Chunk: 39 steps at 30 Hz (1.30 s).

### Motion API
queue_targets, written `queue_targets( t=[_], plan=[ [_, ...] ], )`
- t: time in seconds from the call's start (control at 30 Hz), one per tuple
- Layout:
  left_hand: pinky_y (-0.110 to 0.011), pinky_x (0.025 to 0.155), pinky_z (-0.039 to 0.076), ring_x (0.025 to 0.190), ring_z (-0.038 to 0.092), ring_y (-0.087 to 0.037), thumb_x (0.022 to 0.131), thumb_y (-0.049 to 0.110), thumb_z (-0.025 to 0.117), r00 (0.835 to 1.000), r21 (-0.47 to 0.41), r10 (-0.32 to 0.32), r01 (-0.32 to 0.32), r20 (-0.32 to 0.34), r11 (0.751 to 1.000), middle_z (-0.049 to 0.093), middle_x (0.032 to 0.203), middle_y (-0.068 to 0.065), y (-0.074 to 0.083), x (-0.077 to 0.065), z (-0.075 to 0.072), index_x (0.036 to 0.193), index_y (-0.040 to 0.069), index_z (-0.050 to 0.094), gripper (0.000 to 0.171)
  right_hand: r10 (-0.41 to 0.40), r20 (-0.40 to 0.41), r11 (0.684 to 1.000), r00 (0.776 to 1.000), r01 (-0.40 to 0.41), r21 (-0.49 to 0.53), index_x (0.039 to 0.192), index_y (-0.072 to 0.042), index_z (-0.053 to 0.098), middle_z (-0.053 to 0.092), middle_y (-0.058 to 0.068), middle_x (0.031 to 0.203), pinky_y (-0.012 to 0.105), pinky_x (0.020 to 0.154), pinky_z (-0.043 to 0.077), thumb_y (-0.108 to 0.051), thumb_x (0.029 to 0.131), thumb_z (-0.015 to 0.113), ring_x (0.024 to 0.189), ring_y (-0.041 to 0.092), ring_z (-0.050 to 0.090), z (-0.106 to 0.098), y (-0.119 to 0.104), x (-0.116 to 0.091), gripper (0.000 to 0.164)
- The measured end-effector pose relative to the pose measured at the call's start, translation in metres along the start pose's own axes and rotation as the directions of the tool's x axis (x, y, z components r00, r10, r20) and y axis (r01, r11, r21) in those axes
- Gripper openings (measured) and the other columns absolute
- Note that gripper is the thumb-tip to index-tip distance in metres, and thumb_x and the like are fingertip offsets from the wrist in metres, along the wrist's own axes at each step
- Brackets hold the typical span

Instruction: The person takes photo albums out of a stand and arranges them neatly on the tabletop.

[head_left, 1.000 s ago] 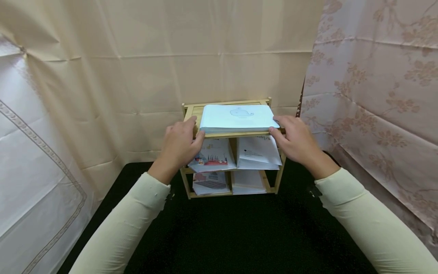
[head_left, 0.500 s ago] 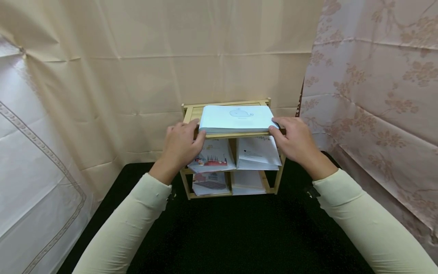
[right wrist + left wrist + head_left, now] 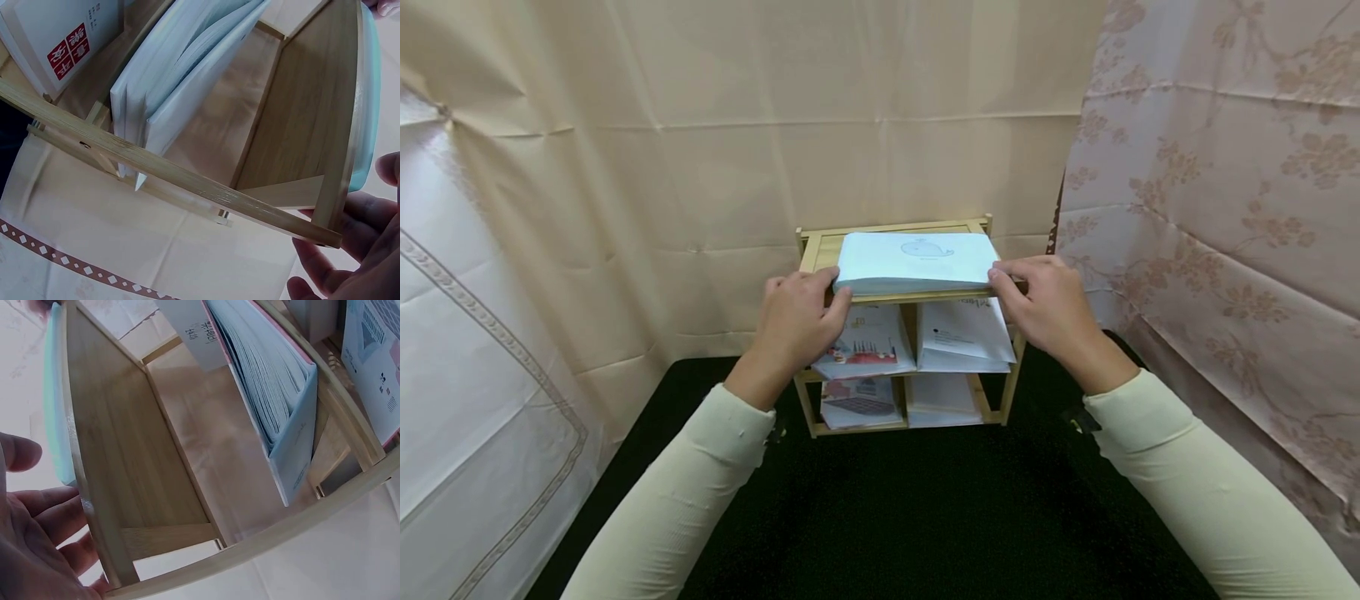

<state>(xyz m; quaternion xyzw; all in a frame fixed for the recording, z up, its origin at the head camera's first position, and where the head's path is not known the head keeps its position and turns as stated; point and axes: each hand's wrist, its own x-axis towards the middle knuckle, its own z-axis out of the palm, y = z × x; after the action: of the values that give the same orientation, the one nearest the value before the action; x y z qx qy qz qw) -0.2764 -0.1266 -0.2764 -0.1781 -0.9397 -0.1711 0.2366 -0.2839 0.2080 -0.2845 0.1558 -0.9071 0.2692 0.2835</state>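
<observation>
A thick white book point(image 3: 925, 257) with a whale drawing lies flat on top of a small wooden shelf point(image 3: 1011, 383). My left hand point(image 3: 797, 317) holds the book's left front corner, its thumb near the front edge. On the other end, my right hand point(image 3: 1048, 304) holds the right front corner between thumb and fingers. The wrist views show the book's pale blue-green edge point(image 3: 56, 412) along the shelf's top board point(image 3: 306, 112). There, the fingertips of both hands are partly hidden behind the book and board ends.
Other books fill the compartments below: one with a red picture point(image 3: 868, 342), a white one point(image 3: 966, 337), and two lower ones point(image 3: 861, 404). The shelf stands on a dark green surface point(image 3: 887, 517). Behind hangs a beige cloth point(image 3: 820, 125), and a floral cloth point(image 3: 1240, 208) hangs at right.
The fingers of my left hand have shifted slightly toward me. My right fingers and thumb have closed in on the book's corner. The book's front edge looks slightly bowed now.
</observation>
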Motion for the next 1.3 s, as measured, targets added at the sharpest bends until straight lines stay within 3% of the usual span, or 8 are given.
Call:
queue_targets(
  t=[0.33,0.5,0.73,0.9,1.07,1.3],
  plan=[
    [-0.059,0.112,0.038,0.126,0.062,-0.035,0.107,0.043,0.044,1.000,-0.007,0.004,-0.004,-0.013,1.000,0.070,0.133,-0.014,0.003,-0.006,-0.004,0.142,0.010,0.062,0.051,-0.014,-0.053,1.000,0.998,0.014,-0.007,0.115,-0.009,0.079,0.076,0.016,0.117,0.070,0.104,0.035,-0.048,0.105,0.053,0.125,0.042,0.058,0.002,-0.001,0.000,0.048],
    [-0.059,0.110,0.043,0.118,0.066,-0.036,0.107,0.039,0.046,0.998,-0.019,0.024,-0.025,-0.049,0.999,0.074,0.125,-0.014,0.004,-0.008,-0.006,0.135,0.009,0.066,0.047,-0.046,-0.095,0.999,0.994,0.043,-0.027,0.110,-0.007,0.080,0.078,0.017,0.111,0.070,0.103,0.034,-0.047,0.105,0.056,0.121,0.041,0.060,0.004,0.001,-0.002,0.047],
    [-0.047,0.083,0.054,0.085,0.066,-0.026,0.106,0.035,0.048,0.991,-0.071,0.050,-0.060,-0.126,0.996,0.075,0.094,-0.006,0.003,-0.011,-0.010,0.111,0.011,0.075,0.036,-0.102,-0.175,0.994,0.979,0.095,-0.048,0.092,-0.008,0.082,0.079,0.013,0.099,0.067,0.096,0.038,-0.042,0.102,0.064,0.111,0.036,0.063,0.004,0.003,-0.004,0.040],
    [-0.044,0.076,0.051,0.081,0.061,-0.024,0.108,0.033,0.049,0.986,-0.080,0.048,-0.061,-0.160,0.995,0.070,0.085,-0.004,0.002,-0.013,-0.012,0.094,0.012,0.072,0.034,-0.103,-0.178,0.994,0.979,0.096,-0.045,0.089,-0.012,0.082,0.079,0.009,0.085,0.066,0.099,0.033,-0.045,0.096,0.072,0.111,0.034,0.060,0.005,0.002,-0.006,0.036],
    [-0.037,0.065,0.046,0.071,0.056,-0.021,0.106,0.036,0.057,0.982,-0.099,0.015,-0.034,-0.190,0.995,0.063,0.078,-0.003,0.002,-0.014,-0.012,0.081,0.014,0.066,0.034,-0.107,-0.205,0.993,0.973,0.096,-0.063,0.087,-0.016,0.082,0.078,0.007,0.082,0.064,0.095,0.032,-0.047,0.092,0.076,0.108,0.034,0.057,0.005,0.002,-0.008,0.032],
    [-0.041,0.070,0.055,0.079,0.067,-0.021,0.104,0.046,0.058,0.990,-0.181,-0.088,0.067,-0.109,0.981,0.072,0.088,-0.002,0.008,-0.012,-0.014,0.095,0.016,0.069,0.033,-0.075,-0.214,0.994,0.974,0.055,-0.100,0.094,-0.015,0.080,0.074,0.009,0.098,0.057,0.079,0.035,-0.050,0.094,0.073,0.094,0.035,0.055,0.003,0.005,-0.011,0.035]
  ],
)
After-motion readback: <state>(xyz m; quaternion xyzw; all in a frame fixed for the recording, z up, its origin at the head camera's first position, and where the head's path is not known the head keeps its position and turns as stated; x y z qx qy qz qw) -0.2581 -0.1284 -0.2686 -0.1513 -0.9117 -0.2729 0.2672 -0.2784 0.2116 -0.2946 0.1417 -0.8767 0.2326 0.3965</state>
